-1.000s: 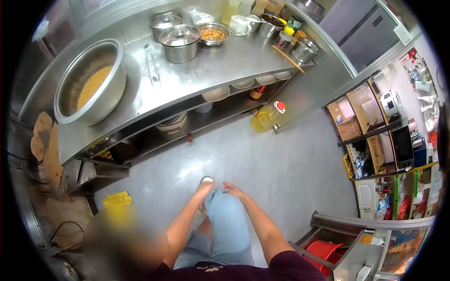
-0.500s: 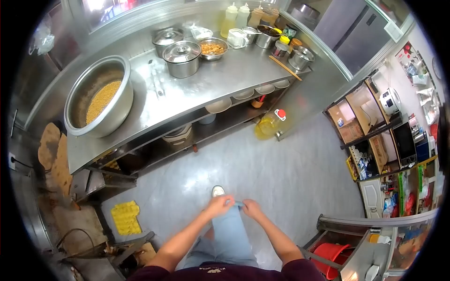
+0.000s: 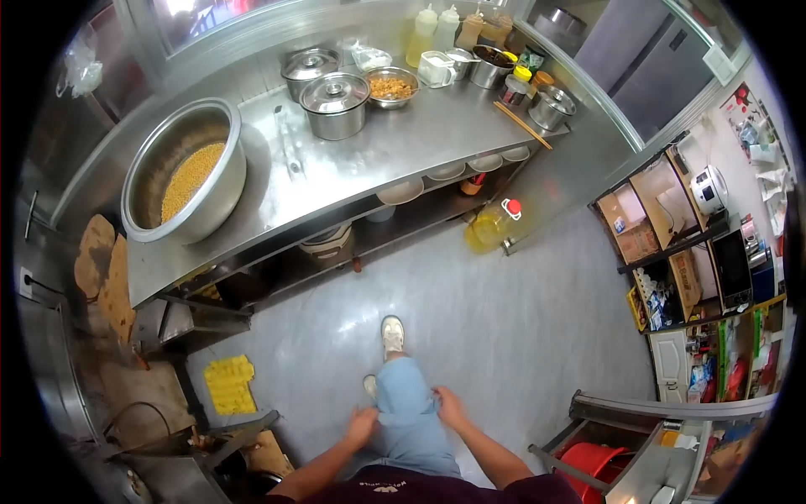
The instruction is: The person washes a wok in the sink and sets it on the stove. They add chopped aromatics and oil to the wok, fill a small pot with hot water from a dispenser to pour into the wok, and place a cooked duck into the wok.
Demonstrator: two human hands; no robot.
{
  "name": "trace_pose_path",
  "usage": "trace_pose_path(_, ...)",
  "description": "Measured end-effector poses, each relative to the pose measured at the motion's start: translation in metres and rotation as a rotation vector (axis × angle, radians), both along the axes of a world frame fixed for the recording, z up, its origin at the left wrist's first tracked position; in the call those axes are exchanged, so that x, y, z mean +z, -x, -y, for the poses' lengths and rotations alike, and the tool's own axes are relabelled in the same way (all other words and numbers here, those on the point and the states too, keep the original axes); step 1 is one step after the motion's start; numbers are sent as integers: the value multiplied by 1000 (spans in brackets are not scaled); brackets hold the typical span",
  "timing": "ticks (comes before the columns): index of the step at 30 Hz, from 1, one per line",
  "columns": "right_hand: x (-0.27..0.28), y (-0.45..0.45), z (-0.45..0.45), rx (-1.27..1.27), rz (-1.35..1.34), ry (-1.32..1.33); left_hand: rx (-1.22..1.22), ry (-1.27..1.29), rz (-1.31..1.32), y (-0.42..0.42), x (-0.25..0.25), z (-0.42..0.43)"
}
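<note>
My left hand is closed at the left side of the light blue shorts, its fingers pinched at the cloth. On the other side of the same leg, my right hand is closed on the edge of the fabric. Both hands are low in the view, over the thighs. Below the knee a white shoe rests on the grey floor, with part of a second shoe behind it.
A steel counter holds a large pot of grain, lidded pots and sauce bottles. An oil jug stands on the floor near the counter's end. Left lies a yellow mat; shelves stand right.
Both hands have moved back along the leg toward the body and farther apart. The shoes show more fully, and the view has shifted slightly.
</note>
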State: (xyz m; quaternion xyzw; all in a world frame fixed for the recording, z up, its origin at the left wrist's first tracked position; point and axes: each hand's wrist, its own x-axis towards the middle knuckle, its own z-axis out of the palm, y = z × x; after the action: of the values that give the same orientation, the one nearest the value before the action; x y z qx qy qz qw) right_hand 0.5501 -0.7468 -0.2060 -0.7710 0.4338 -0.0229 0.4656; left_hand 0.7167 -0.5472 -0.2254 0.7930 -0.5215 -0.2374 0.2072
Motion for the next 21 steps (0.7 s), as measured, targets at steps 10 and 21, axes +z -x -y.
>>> trace_pose_path(10,-39,109,-3,763,-629,-218,251,-328,-502,11,-17,9)
trace_pose_path(21,-82,-21,120,370,-308,-2,-126,-539,-226,-45,-88,125)
